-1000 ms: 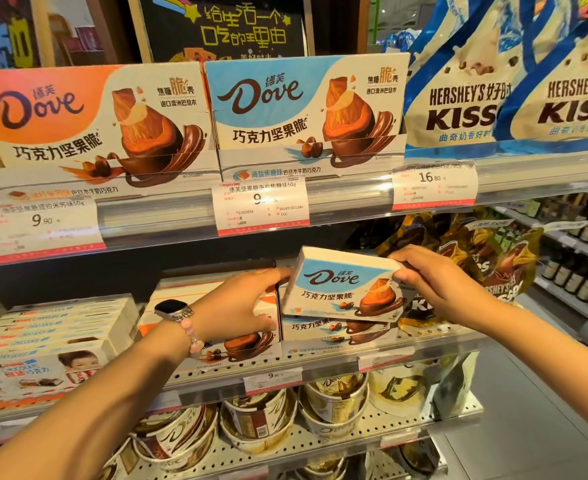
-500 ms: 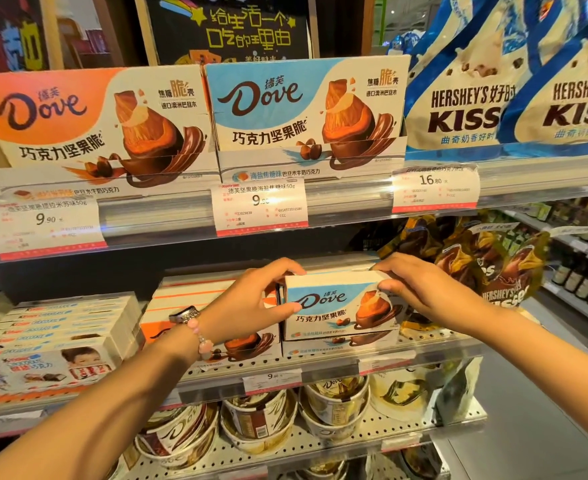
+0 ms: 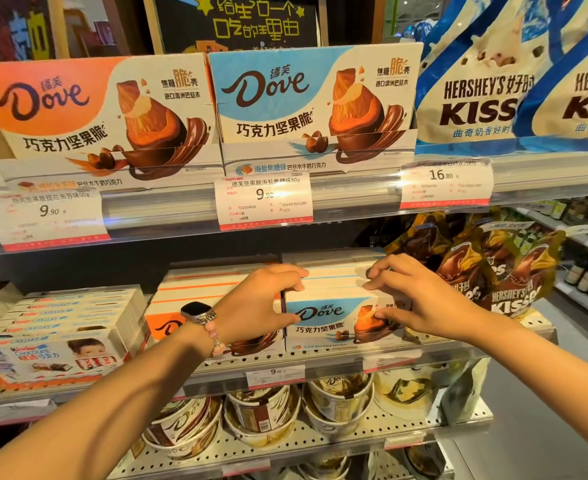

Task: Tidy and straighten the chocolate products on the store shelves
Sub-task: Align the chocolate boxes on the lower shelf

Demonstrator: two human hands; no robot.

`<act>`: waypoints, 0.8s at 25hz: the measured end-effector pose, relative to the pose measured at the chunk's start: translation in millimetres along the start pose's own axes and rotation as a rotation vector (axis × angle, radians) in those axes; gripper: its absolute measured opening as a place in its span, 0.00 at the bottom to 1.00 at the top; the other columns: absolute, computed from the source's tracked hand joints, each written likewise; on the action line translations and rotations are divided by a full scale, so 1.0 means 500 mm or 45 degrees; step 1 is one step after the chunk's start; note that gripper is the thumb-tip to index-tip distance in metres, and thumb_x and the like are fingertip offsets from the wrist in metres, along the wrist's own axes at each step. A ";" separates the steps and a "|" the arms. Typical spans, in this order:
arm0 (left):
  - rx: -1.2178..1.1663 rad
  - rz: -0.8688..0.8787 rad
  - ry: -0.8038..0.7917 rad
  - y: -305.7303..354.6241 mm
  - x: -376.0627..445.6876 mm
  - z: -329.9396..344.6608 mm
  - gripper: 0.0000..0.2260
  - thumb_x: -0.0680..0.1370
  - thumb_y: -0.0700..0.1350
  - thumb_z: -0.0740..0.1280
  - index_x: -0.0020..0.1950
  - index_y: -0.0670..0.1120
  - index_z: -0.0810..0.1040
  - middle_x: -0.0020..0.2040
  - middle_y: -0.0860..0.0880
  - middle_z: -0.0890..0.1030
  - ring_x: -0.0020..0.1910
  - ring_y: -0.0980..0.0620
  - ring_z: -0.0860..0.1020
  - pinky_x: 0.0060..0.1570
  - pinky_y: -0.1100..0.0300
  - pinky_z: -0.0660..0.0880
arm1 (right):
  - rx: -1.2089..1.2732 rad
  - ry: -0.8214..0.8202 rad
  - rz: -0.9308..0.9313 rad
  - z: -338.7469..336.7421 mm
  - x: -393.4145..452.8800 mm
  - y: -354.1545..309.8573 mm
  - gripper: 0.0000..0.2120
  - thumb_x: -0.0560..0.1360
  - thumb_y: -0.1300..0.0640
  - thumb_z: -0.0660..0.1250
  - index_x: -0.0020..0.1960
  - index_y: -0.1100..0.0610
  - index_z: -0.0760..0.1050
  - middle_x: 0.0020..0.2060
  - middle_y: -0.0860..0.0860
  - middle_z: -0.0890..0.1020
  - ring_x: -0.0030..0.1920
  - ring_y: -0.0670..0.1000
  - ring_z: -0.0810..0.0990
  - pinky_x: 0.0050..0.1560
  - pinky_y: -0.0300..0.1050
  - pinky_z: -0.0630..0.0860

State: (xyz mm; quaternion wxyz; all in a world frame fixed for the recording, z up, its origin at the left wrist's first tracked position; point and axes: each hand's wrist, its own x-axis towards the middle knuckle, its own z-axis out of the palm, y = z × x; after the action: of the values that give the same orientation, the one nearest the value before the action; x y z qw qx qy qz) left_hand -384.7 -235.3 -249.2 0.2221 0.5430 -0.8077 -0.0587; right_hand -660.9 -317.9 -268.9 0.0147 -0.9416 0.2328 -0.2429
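A blue-and-white Dove box [image 3: 330, 317] stands at the front of a row of like boxes on the middle shelf [image 3: 337, 367]. My left hand [image 3: 261, 303] grips its left end, thumb on the front and fingers over the top. Gripping its right end is my right hand [image 3: 413, 299], thumb on the front face, fingers on the top edge. The box sits flat on the shelf, face forward. An orange Dove box row [image 3: 195, 292] stands just to its left, partly hidden by my left wrist.
Large orange [image 3: 91, 112] and blue [image 3: 313, 102] Dove display boxes fill the top shelf, with Hershey's Kisses bags [image 3: 486, 74] to the right. Kinder boxes [image 3: 60, 327] lie at left, brown Kisses bags [image 3: 493, 271] at right. Dove tubs [image 3: 261, 414] sit below. An aisle opens at right.
The blue Dove box came down from being held tilted above the row and now sits flat at the front of the shelf. Both hands followed it down and stay on it.
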 end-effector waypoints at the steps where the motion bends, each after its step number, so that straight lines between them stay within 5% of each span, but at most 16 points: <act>1: 0.040 0.000 -0.001 -0.001 0.000 0.001 0.17 0.71 0.46 0.72 0.58 0.48 0.75 0.66 0.55 0.72 0.64 0.58 0.69 0.61 0.64 0.70 | 0.002 0.016 -0.002 0.005 -0.003 0.001 0.17 0.71 0.46 0.67 0.57 0.51 0.74 0.56 0.48 0.74 0.58 0.46 0.70 0.58 0.40 0.69; 7: 0.168 0.023 -0.014 0.001 -0.004 0.003 0.25 0.72 0.47 0.71 0.67 0.48 0.70 0.65 0.52 0.74 0.64 0.56 0.70 0.59 0.71 0.62 | 0.103 0.067 0.027 0.014 -0.004 0.006 0.19 0.69 0.47 0.69 0.58 0.53 0.78 0.55 0.50 0.77 0.58 0.44 0.72 0.58 0.40 0.70; 12: 0.133 -0.010 -0.086 0.011 -0.005 -0.004 0.20 0.71 0.48 0.72 0.61 0.47 0.73 0.66 0.50 0.73 0.63 0.53 0.72 0.62 0.59 0.71 | 0.133 0.117 0.037 0.010 -0.001 0.003 0.24 0.71 0.40 0.64 0.61 0.52 0.74 0.53 0.45 0.77 0.55 0.43 0.73 0.56 0.40 0.70; 20: 0.185 -0.107 -0.030 0.008 -0.025 -0.012 0.20 0.75 0.49 0.68 0.67 0.50 0.72 0.69 0.52 0.70 0.68 0.56 0.66 0.67 0.62 0.62 | 0.153 0.122 -0.007 0.018 0.009 0.006 0.26 0.72 0.32 0.56 0.56 0.50 0.77 0.50 0.45 0.76 0.51 0.42 0.72 0.54 0.28 0.66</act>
State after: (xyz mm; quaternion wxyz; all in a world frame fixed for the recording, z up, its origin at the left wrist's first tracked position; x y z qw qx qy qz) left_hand -381.6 -221.7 -246.4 0.1698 0.5904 -0.7889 -0.0156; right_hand -654.7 -323.2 -275.4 0.0592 -0.9270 0.2156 -0.3012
